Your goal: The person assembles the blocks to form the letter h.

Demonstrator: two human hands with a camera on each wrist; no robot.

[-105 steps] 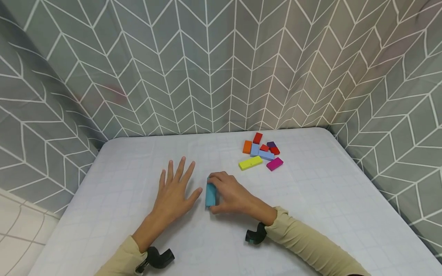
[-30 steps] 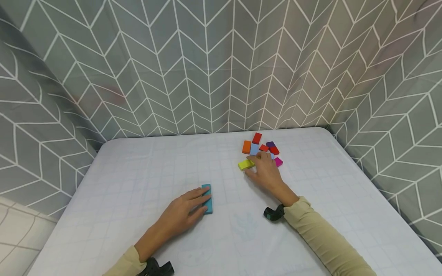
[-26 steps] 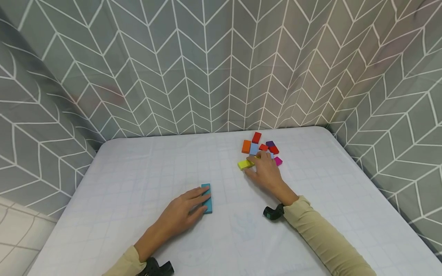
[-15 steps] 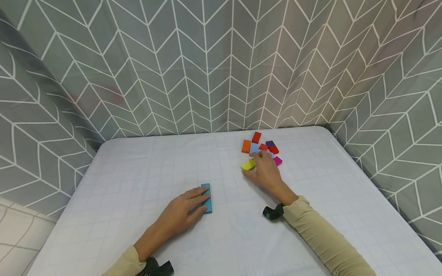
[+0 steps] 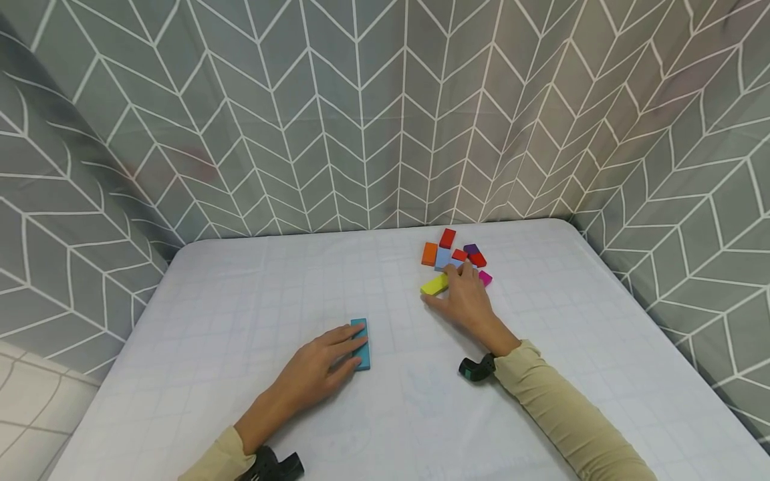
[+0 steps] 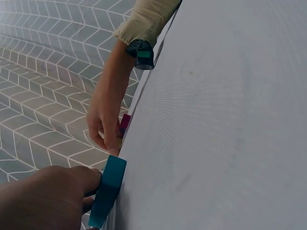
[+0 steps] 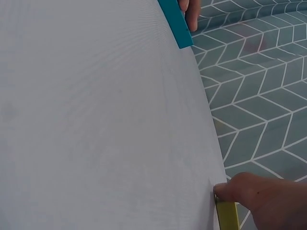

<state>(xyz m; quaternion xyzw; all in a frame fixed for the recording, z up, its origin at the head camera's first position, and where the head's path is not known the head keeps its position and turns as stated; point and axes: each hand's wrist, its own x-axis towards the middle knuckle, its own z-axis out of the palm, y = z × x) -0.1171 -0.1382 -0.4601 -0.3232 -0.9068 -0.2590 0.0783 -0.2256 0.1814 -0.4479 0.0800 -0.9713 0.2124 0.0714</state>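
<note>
A teal block (image 5: 359, 323) lies lengthwise on the white table, and the extended fingers of my left hand (image 5: 307, 374) rest across its top. Seen from the left wrist, that teal block (image 6: 109, 189) has the left thumb close against its side. Farther back, my right hand (image 5: 470, 306) is over a yellow block (image 5: 434, 285), thumb at its near left end and fingertips at the other end. In the right wrist view the thumb bends over the end of the yellow block (image 7: 228, 215); the fingers' far side is hidden there.
Behind the right hand lie an orange block (image 5: 429, 254), a red block (image 5: 447, 238), light blue blocks (image 5: 442, 258), a smaller red block (image 5: 460, 255) and a purple block (image 5: 471, 248). A magenta block (image 5: 485, 278) is partly covered by the hand. A patterned curtain (image 5: 361, 120) borders the table.
The right hand has left the teal block and gone to the yellow one, where its grip shifted and the block moved slightly right. The left hand has come onto the teal block.
</note>
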